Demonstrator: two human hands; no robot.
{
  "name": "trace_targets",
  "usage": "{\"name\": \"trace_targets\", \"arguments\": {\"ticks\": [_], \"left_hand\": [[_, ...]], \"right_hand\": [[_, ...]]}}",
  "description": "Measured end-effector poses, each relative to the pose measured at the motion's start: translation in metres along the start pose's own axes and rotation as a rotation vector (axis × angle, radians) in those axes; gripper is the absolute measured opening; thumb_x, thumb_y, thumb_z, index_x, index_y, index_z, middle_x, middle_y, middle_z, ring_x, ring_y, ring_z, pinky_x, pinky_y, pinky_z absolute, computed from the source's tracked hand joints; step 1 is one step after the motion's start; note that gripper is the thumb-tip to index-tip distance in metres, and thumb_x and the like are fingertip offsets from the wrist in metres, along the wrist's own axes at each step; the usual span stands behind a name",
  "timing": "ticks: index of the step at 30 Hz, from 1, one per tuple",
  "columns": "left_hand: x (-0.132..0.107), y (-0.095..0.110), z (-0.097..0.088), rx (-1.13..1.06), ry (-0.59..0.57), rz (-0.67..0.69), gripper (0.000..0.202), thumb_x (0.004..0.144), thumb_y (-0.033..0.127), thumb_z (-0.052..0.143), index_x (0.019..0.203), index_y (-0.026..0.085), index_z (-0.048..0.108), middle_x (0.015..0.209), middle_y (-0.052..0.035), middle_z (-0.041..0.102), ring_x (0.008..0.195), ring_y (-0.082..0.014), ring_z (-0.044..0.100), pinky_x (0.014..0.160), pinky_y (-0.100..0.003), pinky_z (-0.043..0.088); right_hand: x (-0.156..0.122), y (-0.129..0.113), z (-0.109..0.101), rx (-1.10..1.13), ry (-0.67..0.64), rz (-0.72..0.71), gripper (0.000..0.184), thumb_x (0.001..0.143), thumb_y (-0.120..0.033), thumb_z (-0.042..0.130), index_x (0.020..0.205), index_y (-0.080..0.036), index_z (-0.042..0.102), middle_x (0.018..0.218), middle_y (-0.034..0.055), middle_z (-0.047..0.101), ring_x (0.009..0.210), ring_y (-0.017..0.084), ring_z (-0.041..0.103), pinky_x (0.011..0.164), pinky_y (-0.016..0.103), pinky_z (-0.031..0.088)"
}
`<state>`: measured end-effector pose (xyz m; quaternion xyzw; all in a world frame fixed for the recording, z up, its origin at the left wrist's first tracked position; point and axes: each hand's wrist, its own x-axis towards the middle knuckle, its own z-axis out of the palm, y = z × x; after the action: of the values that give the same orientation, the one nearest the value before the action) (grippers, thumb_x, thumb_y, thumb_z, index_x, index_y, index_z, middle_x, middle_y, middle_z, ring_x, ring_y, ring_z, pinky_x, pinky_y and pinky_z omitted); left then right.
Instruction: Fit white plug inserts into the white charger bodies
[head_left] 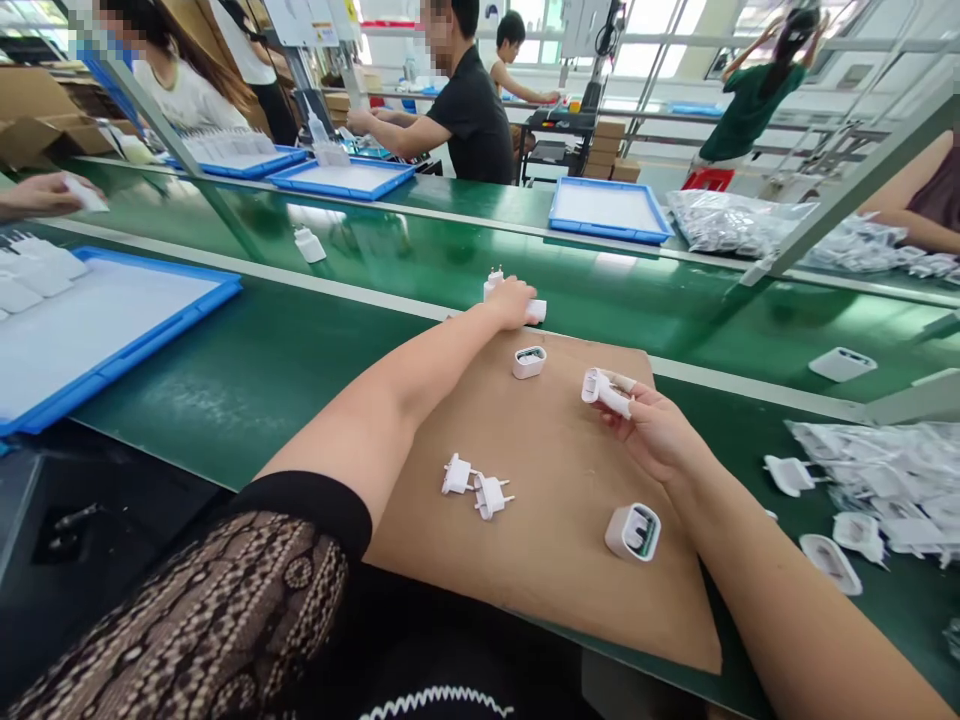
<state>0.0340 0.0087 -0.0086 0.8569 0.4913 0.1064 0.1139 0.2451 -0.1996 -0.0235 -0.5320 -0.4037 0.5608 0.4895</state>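
My left hand (514,303) reaches forward to the belt's near edge, its fingers curled over a white charger housing (537,311) that sticks out on the right. Just behind that hand stands a white charger (493,280) with its prongs up. Over the cardboard's right side, my right hand (649,425) is closed on white plug caps (606,390); their exact number is hard to see. Two loose plug caps with pins (491,496) lie on the cardboard (547,440). An open-topped charger housing (529,362) stands behind them, and another housing (634,532), green board visible inside, is nearer me.
A green conveyor belt (405,260) crosses ahead, carrying another charger (308,245) and a housing (842,364). At left is a blue-rimmed tray (142,350) of chargers; a co-worker's hand (49,195) holds a white piece. Bagged plug caps (900,490) lie at right.
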Motion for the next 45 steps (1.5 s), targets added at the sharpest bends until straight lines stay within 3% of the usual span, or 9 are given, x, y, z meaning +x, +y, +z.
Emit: {"name": "trace_targets", "arguments": {"ticks": [4,8,14,17,25,30,33,40,45], "left_hand": [[-0.004,0.001,-0.008,-0.061,0.024,-0.054,0.042,0.088,0.034,0.068,0.121,0.007,0.069,0.131,-0.0211,0.064,0.12,-0.0319,0.059,0.105,-0.04,0.044],[-0.057,0.016,-0.017,-0.688,0.108,0.06,0.041,0.099,0.035,0.055,0.133,0.013,0.062,0.128,-0.0142,0.068,0.111,-0.0213,0.064,0.098,-0.034,0.049],[-0.153,0.055,-0.002,-1.48,-0.363,0.137,0.034,0.096,0.033,0.067,0.126,0.018,0.065,0.127,-0.0164,0.069,0.11,-0.0205,0.069,0.095,-0.038,0.054],[-0.164,0.062,0.018,-1.382,-0.377,0.141,0.039,0.091,0.027,0.073,0.127,0.018,0.064,0.123,-0.0132,0.069,0.109,-0.0194,0.068,0.097,-0.039,0.054],[-0.159,0.059,0.04,-0.671,-0.034,0.29,0.031,0.089,0.023,0.071,0.12,0.021,0.07,0.118,-0.0082,0.067,0.119,-0.0231,0.058,0.109,-0.045,0.047],[-0.165,0.052,0.034,-0.753,-0.134,0.386,0.073,0.081,0.018,0.074,0.15,0.021,0.049,0.128,-0.0122,0.064,0.111,-0.0223,0.062,0.094,-0.037,0.054],[-0.165,0.05,0.033,-0.811,-0.259,0.436,0.067,0.091,0.018,0.062,0.155,0.027,0.045,0.112,-0.0065,0.067,0.094,-0.0167,0.064,0.086,-0.032,0.054],[-0.168,0.049,0.033,-0.807,-0.181,0.278,0.097,0.068,0.038,0.091,0.153,0.031,0.044,0.128,-0.0087,0.056,0.087,-0.0144,0.057,0.081,-0.033,0.056],[-0.169,0.056,0.036,-0.9,-0.26,0.288,0.058,0.079,0.033,0.081,0.133,0.022,0.063,0.096,-0.0023,0.067,0.074,-0.012,0.057,0.07,-0.028,0.051]], "right_hand": [[-0.008,-0.005,0.002,0.034,-0.012,0.011,0.045,0.056,-0.035,0.089,0.098,-0.026,0.073,0.087,0.0029,0.072,0.072,0.016,0.065,0.055,0.026,0.051],[-0.014,-0.011,0.002,0.037,0.071,-0.11,0.044,0.056,-0.034,0.089,0.096,-0.027,0.073,0.095,0.0033,0.074,0.077,0.017,0.068,0.068,0.032,0.058],[-0.02,-0.015,0.007,-0.103,0.19,-0.281,0.04,0.06,-0.029,0.084,0.099,-0.025,0.076,0.104,0.0058,0.075,0.091,0.02,0.067,0.067,0.03,0.054],[-0.026,-0.015,0.013,-0.2,0.216,-0.396,0.035,0.066,-0.03,0.082,0.1,-0.025,0.076,0.099,0.0047,0.074,0.09,0.021,0.067,0.076,0.034,0.056],[-0.037,-0.008,0.017,-0.621,0.135,-0.449,0.035,0.081,-0.034,0.076,0.115,-0.028,0.073,0.105,0.0053,0.074,0.09,0.022,0.07,0.085,0.04,0.057],[-0.032,-0.005,0.018,-0.54,0.187,-0.421,0.033,0.078,-0.037,0.079,0.108,-0.026,0.074,0.105,0.0061,0.075,0.09,0.022,0.07,0.079,0.037,0.058],[-0.031,-0.007,0.02,-0.46,0.203,-0.336,0.037,0.073,-0.043,0.082,0.104,-0.025,0.074,0.1,0.007,0.075,0.081,0.021,0.069,0.063,0.032,0.055],[-0.029,-0.007,0.02,-0.422,0.204,-0.33,0.033,0.075,-0.044,0.08,0.101,-0.024,0.074,0.105,0.0068,0.075,0.081,0.019,0.068,0.069,0.033,0.056],[-0.035,-0.005,0.016,-0.502,0.159,-0.377,0.028,0.08,-0.037,0.076,0.105,-0.025,0.074,0.106,0.0063,0.075,0.085,0.02,0.069,0.068,0.032,0.055]]}}
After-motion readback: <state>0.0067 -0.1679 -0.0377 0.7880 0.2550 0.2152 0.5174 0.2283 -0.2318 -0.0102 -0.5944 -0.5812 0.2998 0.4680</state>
